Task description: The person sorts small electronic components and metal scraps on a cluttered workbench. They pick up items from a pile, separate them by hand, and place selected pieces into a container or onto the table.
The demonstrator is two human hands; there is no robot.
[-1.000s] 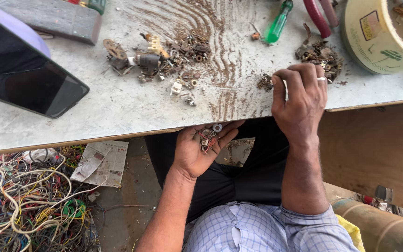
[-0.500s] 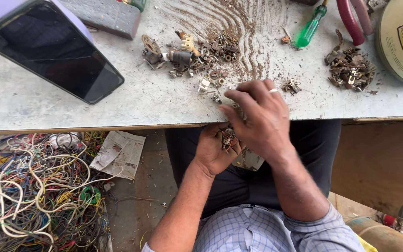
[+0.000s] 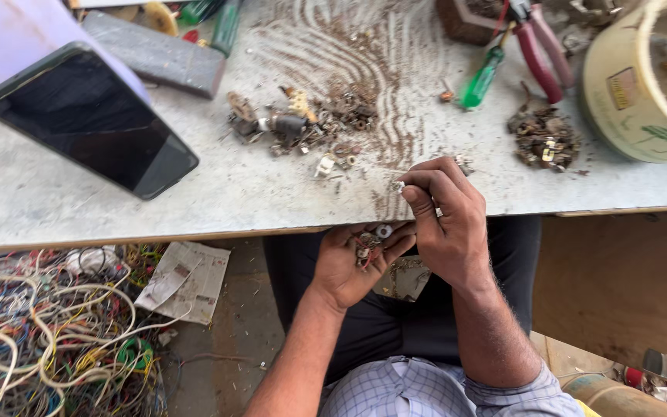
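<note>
My left hand (image 3: 353, 262) is cupped palm up just below the front edge of the grey worktop (image 3: 218, 193), holding a small heap of metal bits and white pieces (image 3: 370, 243). My right hand (image 3: 445, 220) hovers over the table edge above it, its thumb and fingers pinched on a tiny metal part (image 3: 400, 186). A pile of small rusty scrap parts (image 3: 303, 123) lies on the worktop just beyond, amid brown dust raked into curved streaks.
A black phone (image 3: 90, 120) leans at the left, a grey block (image 3: 156, 54) behind it. A green screwdriver (image 3: 482, 79), red-handled pliers (image 3: 538, 50), another scrap pile (image 3: 543, 139) and a cream tub (image 3: 642, 77) sit right. Tangled wires (image 3: 48, 332) and newspaper (image 3: 187, 279) lie on the floor.
My right hand came from the far right scrap pile to the table edge, dipped over my cupped left palm, and now pinches a small part above the edge. The view shifted left.
</note>
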